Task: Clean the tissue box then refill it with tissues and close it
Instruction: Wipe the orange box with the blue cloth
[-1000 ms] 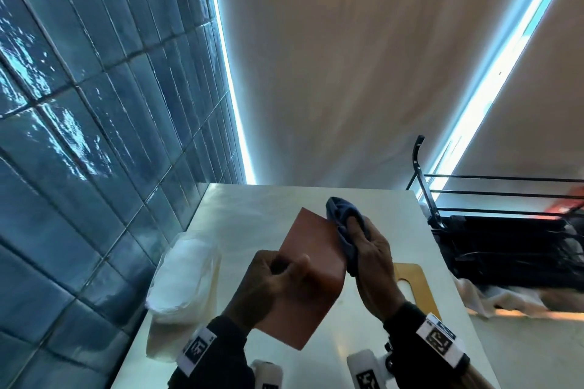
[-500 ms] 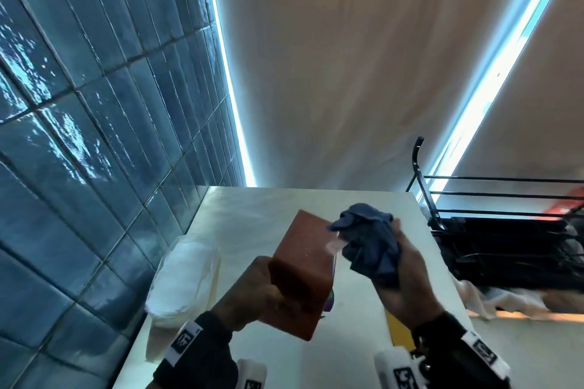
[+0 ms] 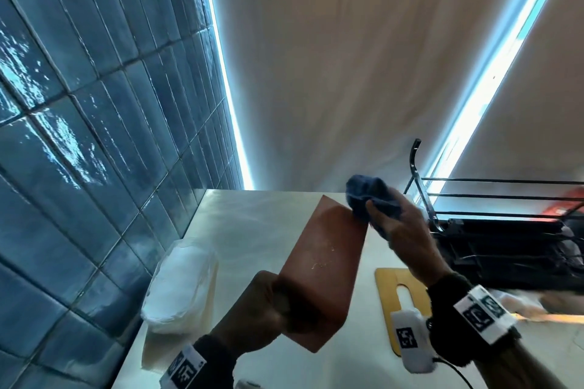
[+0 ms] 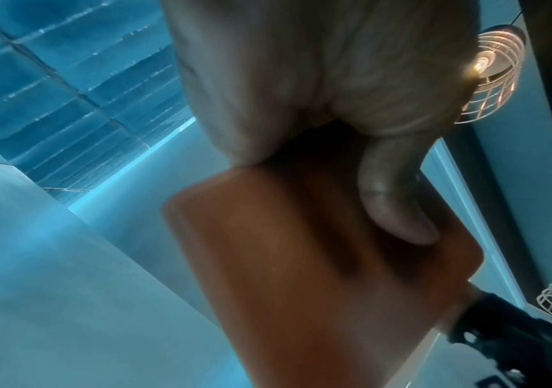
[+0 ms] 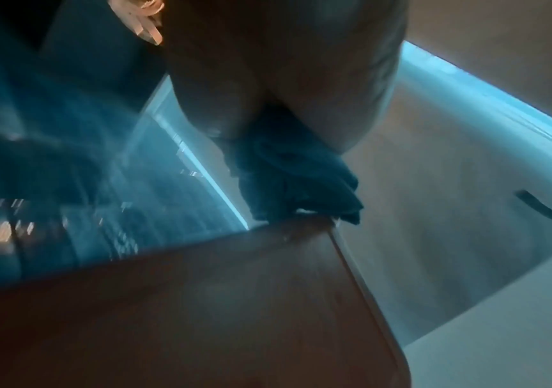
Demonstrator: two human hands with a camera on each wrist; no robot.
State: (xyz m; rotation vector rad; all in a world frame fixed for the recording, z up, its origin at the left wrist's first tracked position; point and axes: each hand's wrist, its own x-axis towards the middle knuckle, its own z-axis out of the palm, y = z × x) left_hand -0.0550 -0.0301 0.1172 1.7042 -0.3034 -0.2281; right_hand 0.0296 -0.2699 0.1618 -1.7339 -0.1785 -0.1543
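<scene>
Since half a second ago, right hand has carried the blue cloth up to the far top corner of the terracotta tissue box, fingers curled round the bunched cloth. Left hand grips the box's near end, thumb flat on its face, tilted above the bench. Tissue pack lies left; yellow slotted lid right.

The left hand covers the near end of the tissue box, so its fingers behind the box are out of sight. The blue cloth hides the box's far corner and most of the right hand's fingertips. Both wrist views are smeared. The yellow lid is partly behind the right wrist.
</scene>
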